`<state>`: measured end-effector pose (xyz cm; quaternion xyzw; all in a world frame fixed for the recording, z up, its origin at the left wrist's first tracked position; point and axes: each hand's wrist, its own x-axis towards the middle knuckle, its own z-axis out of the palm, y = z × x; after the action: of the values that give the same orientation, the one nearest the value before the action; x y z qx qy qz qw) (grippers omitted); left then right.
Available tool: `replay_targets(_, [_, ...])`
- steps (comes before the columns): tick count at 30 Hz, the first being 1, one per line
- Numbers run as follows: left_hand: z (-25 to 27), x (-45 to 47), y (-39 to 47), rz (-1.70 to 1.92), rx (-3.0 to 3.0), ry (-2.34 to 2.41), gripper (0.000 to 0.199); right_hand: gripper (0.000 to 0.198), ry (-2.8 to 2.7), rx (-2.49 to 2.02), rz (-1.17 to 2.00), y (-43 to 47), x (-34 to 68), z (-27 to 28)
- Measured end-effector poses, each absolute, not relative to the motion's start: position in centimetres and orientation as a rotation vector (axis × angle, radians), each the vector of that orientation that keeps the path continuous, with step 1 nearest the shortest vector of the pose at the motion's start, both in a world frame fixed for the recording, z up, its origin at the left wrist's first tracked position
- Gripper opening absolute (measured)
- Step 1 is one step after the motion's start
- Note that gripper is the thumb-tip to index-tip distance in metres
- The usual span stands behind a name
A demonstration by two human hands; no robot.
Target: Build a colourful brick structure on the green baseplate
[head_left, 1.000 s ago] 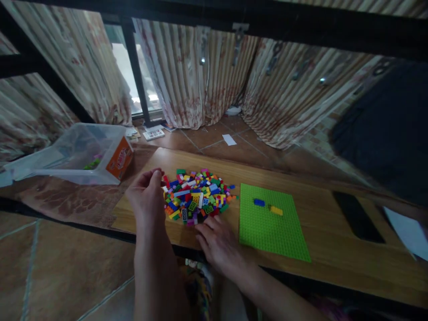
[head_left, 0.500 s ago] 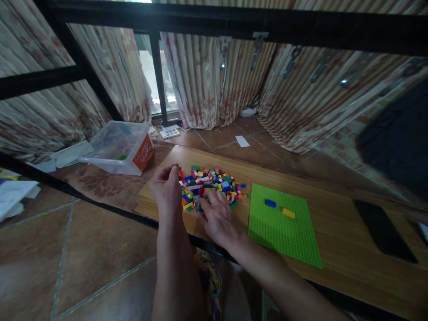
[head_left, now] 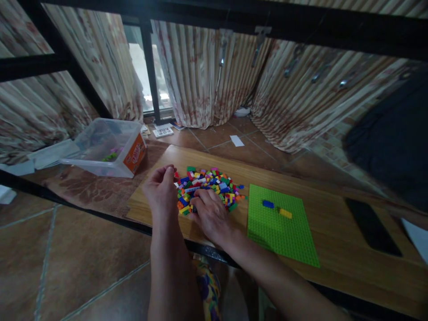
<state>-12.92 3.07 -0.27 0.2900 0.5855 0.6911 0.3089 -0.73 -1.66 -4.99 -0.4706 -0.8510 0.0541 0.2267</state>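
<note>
A heap of small toy building bricks (head_left: 217, 183) in many colours lies on the wooden table. My right hand (head_left: 211, 214) reaches into the near side of this heap, fingers bent. Between its thumb and forefinger a dark brick (head_left: 194, 208) shows in part. At the heap's left edge my left hand (head_left: 160, 185) is raised with thumb and fingers pinched together; what they hold, if anything, is hidden. A green studded baseplate (head_left: 281, 240) lies right of the heap. On it sit a blue brick (head_left: 268, 204) and a yellow brick (head_left: 285, 213), apart from each other.
A clear plastic box (head_left: 100, 167) with an orange label stands beyond the table's left end. A dark flat slab (head_left: 372, 226) lies at the table's right. A black metal bar (head_left: 214, 254) runs along the near edge. A dark-clothed shape (head_left: 391, 138) is at right.
The view has shifted slightly, so most things sit further left. My right hand's fingers have closed in lower, and the dark brick is now more covered. My left hand keeps its pinch.
</note>
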Motion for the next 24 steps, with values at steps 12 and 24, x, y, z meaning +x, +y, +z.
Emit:
replay_targets(12, [-0.2, -12.4, 3.2, 1.818, 0.808, 1.559, 0.018, 0.013, -2.217, -1.056, 0.188, -1.6, -0.3, -5.6])
replay_targets(24, [-0.2, -11.0, 3.2, 1.639, 0.884, 1.539, 0.022, 0.011, -1.517, -1.524, 0.521, -5.7, 10.2, -4.9])
